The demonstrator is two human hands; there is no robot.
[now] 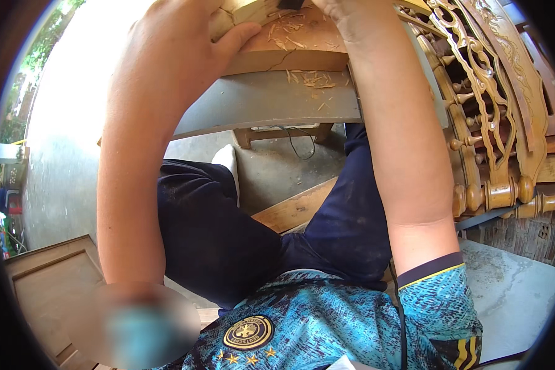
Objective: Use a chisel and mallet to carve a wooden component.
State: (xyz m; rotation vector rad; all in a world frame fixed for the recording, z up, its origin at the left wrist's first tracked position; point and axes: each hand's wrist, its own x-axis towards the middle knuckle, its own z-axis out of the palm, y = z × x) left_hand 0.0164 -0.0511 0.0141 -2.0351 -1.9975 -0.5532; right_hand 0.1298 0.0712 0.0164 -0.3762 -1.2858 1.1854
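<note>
At the top edge my left hand bends round a pale piece of wood, its thumb stretched along the near side; the other fingers are hidden or cut off. A small dark part shows on that piece. Just below it lies a thick, curved brown wooden block with a crack in its front face. Wood shavings are scattered over the block and the grey bench top. Opposite, my right hand is mostly out of the picture above the block, so its fingers and anything in them are hidden.
Carved, varnished wooden furniture parts stand close on the right. Beneath the bench are a low stool and a dark cord. A plank lies between my legs, and a framed wooden panel is at lower left.
</note>
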